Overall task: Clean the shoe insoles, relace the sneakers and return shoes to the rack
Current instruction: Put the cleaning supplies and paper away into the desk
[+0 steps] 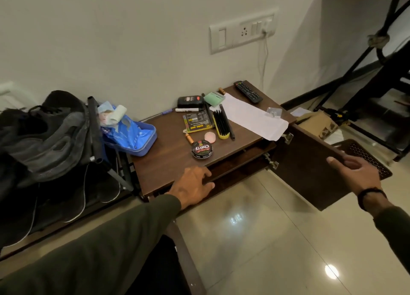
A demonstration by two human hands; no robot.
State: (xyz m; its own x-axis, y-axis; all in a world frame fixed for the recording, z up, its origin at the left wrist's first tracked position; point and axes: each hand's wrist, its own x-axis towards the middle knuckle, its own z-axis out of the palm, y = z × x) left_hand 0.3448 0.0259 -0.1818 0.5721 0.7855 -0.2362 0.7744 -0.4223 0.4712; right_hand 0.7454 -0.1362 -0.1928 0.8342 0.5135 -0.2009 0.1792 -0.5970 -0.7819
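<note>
- R hand (357,175) is gripping the top edge of the open cabinet door (310,161), fingers curled over it, thumb on the near face.
- L hand (193,183) is resting on the cabinet top (168,152) front edge, fingers bent over the lip, holding nothing loose.
- Polish tin (202,150) & brush (220,124) are lying on top, untouched.
- Dark sneakers (44,132) are sitting on the rack (97,126) w/ more pairs below; can't tell about insoles or laces.
- Prob. early: insoles, relacing all appear left to do.
</note>
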